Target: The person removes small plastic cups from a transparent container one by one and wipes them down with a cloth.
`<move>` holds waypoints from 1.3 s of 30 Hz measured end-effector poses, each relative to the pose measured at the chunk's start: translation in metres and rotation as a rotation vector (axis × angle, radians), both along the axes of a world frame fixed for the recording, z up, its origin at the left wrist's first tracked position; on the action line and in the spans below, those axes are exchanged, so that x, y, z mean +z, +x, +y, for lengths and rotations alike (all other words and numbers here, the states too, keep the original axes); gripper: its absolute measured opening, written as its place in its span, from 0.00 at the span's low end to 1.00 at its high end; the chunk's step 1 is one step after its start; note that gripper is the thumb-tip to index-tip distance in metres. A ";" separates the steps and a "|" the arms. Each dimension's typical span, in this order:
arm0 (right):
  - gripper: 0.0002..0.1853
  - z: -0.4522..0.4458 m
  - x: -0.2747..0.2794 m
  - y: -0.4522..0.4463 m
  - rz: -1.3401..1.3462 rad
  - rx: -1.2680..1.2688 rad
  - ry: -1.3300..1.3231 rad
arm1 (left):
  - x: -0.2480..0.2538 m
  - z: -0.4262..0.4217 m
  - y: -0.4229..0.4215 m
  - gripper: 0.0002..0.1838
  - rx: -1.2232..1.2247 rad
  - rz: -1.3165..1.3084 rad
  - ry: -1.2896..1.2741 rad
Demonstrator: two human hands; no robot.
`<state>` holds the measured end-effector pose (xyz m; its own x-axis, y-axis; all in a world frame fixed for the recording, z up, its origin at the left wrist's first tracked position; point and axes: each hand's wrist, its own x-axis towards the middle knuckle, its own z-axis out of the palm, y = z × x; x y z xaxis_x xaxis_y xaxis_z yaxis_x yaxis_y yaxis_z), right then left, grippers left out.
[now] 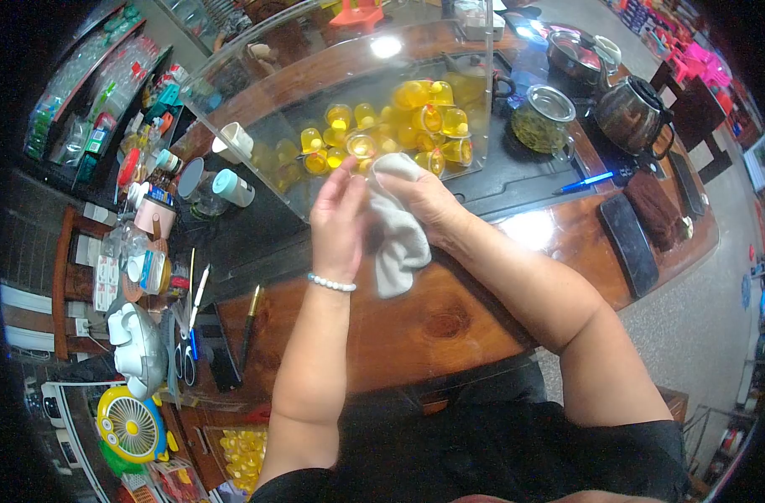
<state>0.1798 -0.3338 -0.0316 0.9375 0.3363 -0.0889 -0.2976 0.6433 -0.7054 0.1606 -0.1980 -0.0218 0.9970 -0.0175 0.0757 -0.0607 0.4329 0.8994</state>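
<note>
Polished wood table stretches beneath the person from where I stand, with a dark tea tray set on it under a clear acrylic box. Yellow capsules lie bunched inside that box, just beyond the hands, and another lot of yellow capsules sits well apart from it, down by the yellow fan. The right hand grips a pale cloth, bunched at the top and hanging loose below. The left hand, a white bead bracelet at its wrist, is half curled beside the cloth; blur hides whether it holds anything. Handling looks partway through, I'd judge, though I can't tell which capsules are finished or remain. Right of the box stands a glass teapot.
</note>
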 end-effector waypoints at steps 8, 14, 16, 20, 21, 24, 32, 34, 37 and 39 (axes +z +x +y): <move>0.12 -0.001 -0.005 0.006 0.053 0.040 0.134 | 0.011 0.001 -0.006 0.20 -0.075 0.108 -0.225; 0.13 -0.005 -0.001 0.003 0.048 0.101 0.151 | 0.004 0.005 -0.001 0.19 -0.042 0.088 -0.248; 0.13 -0.005 0.005 0.000 0.047 0.107 0.156 | 0.003 0.004 0.000 0.18 -0.018 0.033 -0.187; 0.14 -0.004 0.000 0.002 0.005 0.088 0.100 | 0.002 -0.001 -0.002 0.17 0.123 -0.099 0.092; 0.14 -0.004 -0.003 0.003 -0.012 0.091 0.091 | -0.002 -0.002 0.001 0.16 0.186 -0.184 0.260; 0.14 -0.003 -0.006 0.004 -0.050 0.089 0.072 | -0.004 -0.001 0.000 0.14 0.274 -0.327 0.582; 0.13 -0.003 -0.002 0.004 0.063 0.059 0.234 | 0.002 -0.002 -0.004 0.13 0.132 -0.277 0.458; 0.12 -0.003 -0.006 0.006 0.061 0.084 0.223 | 0.001 -0.002 -0.005 0.14 0.087 -0.188 0.300; 0.10 -0.003 -0.001 0.003 0.055 0.117 0.176 | 0.004 0.000 -0.004 0.15 0.002 -0.072 -0.080; 0.09 -0.001 -0.001 0.001 0.053 0.122 0.119 | 0.005 0.004 -0.004 0.16 0.021 -0.032 -0.115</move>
